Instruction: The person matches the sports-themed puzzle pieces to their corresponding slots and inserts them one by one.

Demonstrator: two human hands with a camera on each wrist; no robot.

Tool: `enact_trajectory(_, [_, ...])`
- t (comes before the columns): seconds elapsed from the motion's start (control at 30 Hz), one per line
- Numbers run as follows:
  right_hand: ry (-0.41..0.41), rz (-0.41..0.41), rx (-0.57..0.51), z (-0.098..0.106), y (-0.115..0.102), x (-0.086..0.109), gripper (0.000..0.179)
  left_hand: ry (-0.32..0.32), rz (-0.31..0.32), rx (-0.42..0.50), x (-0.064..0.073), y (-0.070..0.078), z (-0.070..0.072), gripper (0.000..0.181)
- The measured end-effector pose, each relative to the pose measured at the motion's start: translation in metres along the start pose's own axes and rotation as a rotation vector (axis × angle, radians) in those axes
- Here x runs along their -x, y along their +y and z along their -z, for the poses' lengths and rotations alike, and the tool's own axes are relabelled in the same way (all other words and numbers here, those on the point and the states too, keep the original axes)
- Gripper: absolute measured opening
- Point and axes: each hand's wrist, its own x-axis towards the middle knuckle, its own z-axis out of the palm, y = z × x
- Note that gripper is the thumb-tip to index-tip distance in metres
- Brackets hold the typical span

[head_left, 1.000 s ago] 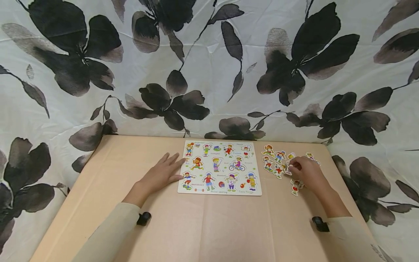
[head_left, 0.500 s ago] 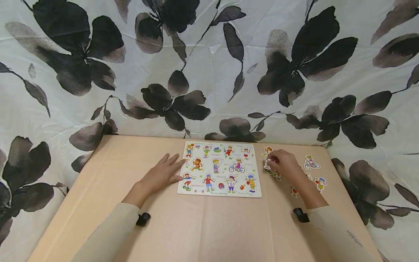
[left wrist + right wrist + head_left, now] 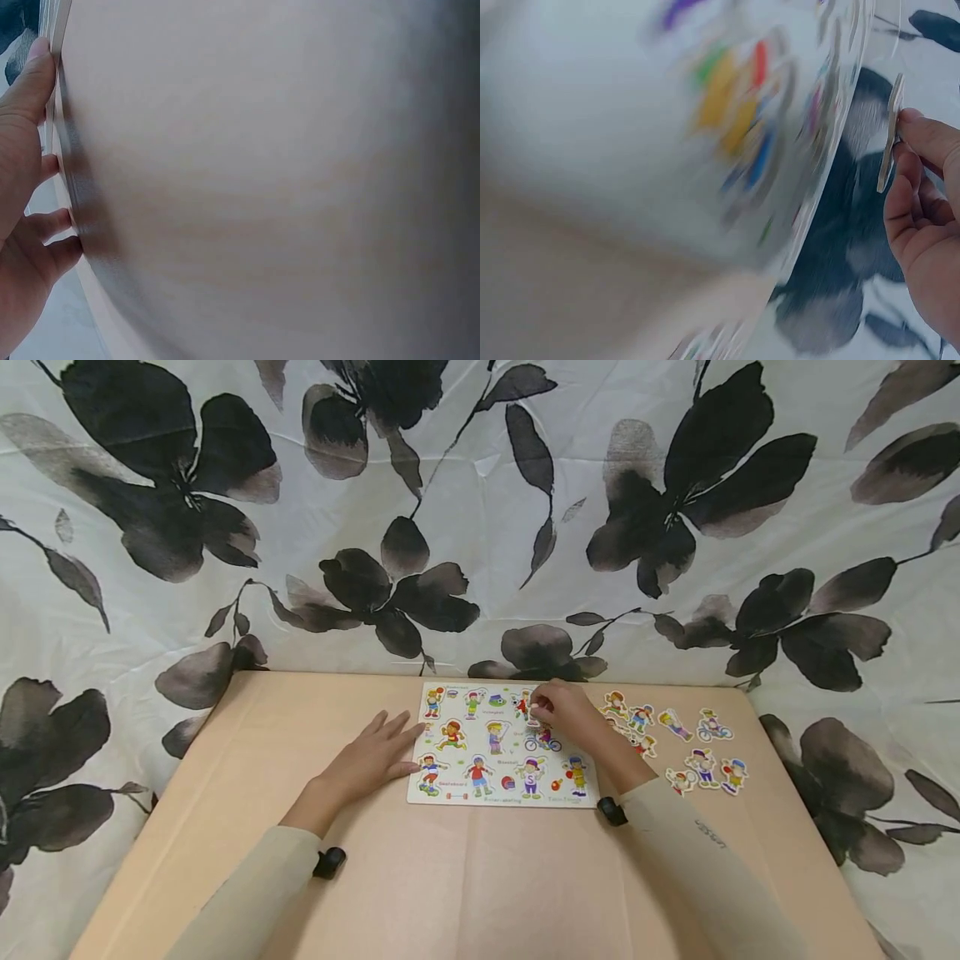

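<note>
A white puzzle board [image 3: 468,747] printed with sports figures lies flat on the table. My left hand [image 3: 367,760] rests at its left edge, fingers spread and fairly straight; the left wrist view catches the thumb [image 3: 31,86] and some fingertips at the tabletop. Over the board's upper right part, my right hand [image 3: 573,718] pinches a thin flat puzzle piece [image 3: 890,135] between thumb and fingers. Only that piece's edge shows in the right wrist view, so its picture is hidden. It is held up off the board, which looks blurred there.
Several loose figure pieces lie right of the board, among them a cyclist piece [image 3: 712,725], a slanted figure piece [image 3: 675,724] and a purple-capped figure piece [image 3: 702,767]. Behind the tan table [image 3: 540,877] hangs a white cloth [image 3: 540,602] with dark flowers.
My right hand has moved left from the loose pieces to above the board, now with a puzzle piece in its fingers. The left hand has stayed at the board's edge.
</note>
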Motion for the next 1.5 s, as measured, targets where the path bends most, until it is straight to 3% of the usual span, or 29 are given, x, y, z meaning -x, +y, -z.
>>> enact_trajectory(0.4, [-0.016, 0.090, 0.029, -0.030, -0.041, -0.050, 0.004, -0.001, -0.002, 0.006, -0.001, 0.001, 0.001, 0.075])
enact_trajectory(0.63, [-0.079, 0.064, 0.075, -0.051, -0.055, -0.069, 0.008, 0.005, 0.012, 0.012, 0.000, 0.002, 0.001, 0.074])
enact_trajectory(0.8, [-0.098, 0.024, 0.112, -0.059, -0.056, -0.076, 0.010, 0.003, 0.011, 0.017, -0.001, 0.004, 0.001, 0.074])
enact_trajectory(1.5, [-0.135, 0.047, 0.116, -0.063, -0.059, -0.082, 0.011, 0.013, 0.010, -0.009, -0.001, 0.005, 0.003, 0.074])
